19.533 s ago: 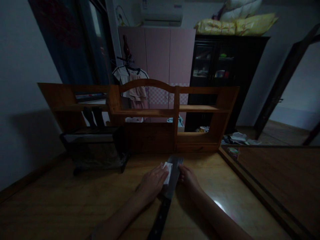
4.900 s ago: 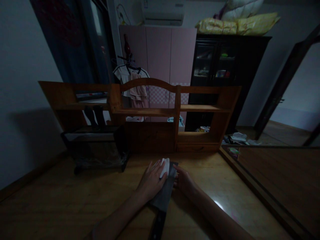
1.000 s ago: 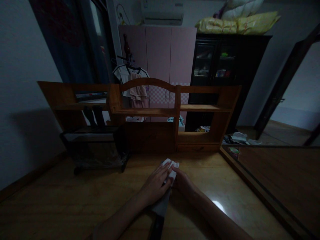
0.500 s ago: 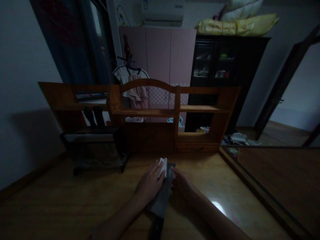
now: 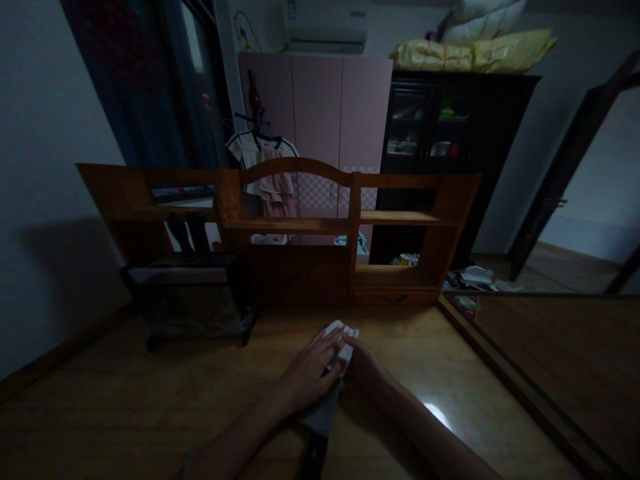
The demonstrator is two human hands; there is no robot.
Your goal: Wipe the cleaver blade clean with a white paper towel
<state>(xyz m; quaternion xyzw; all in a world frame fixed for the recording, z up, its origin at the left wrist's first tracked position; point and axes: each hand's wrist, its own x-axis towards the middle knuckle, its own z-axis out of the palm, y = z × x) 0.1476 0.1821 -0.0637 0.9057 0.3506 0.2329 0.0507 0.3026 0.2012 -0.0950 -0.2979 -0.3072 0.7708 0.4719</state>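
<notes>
A kitchen knife point(image 5: 323, 410) with a broad dark blade lies on the wooden tabletop point(image 5: 170, 407), its black handle towards me. My left hand point(image 5: 307, 373) presses a white tissue or cloth point(image 5: 347, 353) onto the far part of the blade, fingers laid over it. That end of the blade is mostly hidden under the tissue and fingers. At the blade's far right side is my right hand point(image 5: 367, 370), curled with its thumb against the edge of the tissue; it seems to steady the knife there, though most of its fingers are hidden.
Behind the hands stands a wooden shelf unit point(image 5: 300, 227). A dark knife block or rack point(image 5: 193, 307), with two black handles sticking up, is at the left. A raised brown panel point(image 5: 560, 353) borders the tabletop on the right.
My left hand and the tissue have slid rightwards across the far end of the blade, towards my right hand, covering more of it. My right hand has hardly moved.
</notes>
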